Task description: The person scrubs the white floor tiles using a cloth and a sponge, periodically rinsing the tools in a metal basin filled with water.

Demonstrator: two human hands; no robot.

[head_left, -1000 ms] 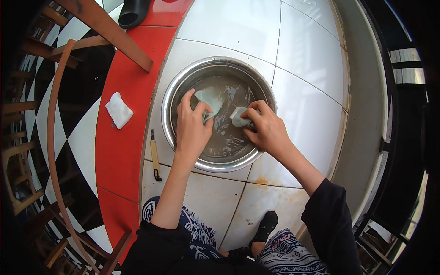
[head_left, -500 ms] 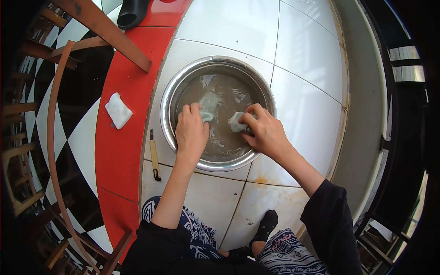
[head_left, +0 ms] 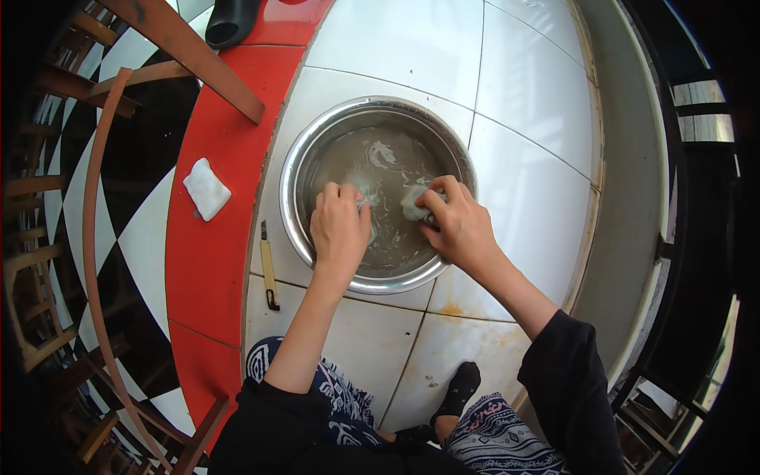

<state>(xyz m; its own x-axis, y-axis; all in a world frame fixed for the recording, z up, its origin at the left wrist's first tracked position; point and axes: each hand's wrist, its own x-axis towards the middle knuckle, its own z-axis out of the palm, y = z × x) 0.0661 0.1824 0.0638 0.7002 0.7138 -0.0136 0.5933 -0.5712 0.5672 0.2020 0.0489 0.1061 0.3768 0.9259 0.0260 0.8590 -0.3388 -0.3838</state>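
A round metal basin (head_left: 378,102) of murky brown water (head_left: 332,162) stands on the white tiles in front of me. My right hand (head_left: 463,228), at the basin's right side, is closed on a pale grey-green cloth-like piece (head_left: 412,204) at the water's surface. Over the left half, my left hand (head_left: 340,227) has its fingers curled down at the water. A pale patch shows beside those fingertips, but the hand and the cloudy water hide most of what it holds. The two hands are apart.
Left of the basin lies a utility knife (head_left: 269,267) with a yellowish handle. A white pillow-shaped block (head_left: 207,190) rests on the red ledge (head_left: 207,285). Rusty metal bars (head_left: 182,59) and a black boot (head_left: 230,24) are at the upper left. A low wall (head_left: 625,206) runs along the right.
My left hand has moved slightly right and the pale piece at its fingers is now mostly out of sight. The right hand's piece has shifted a little. Ripples on the water have changed.
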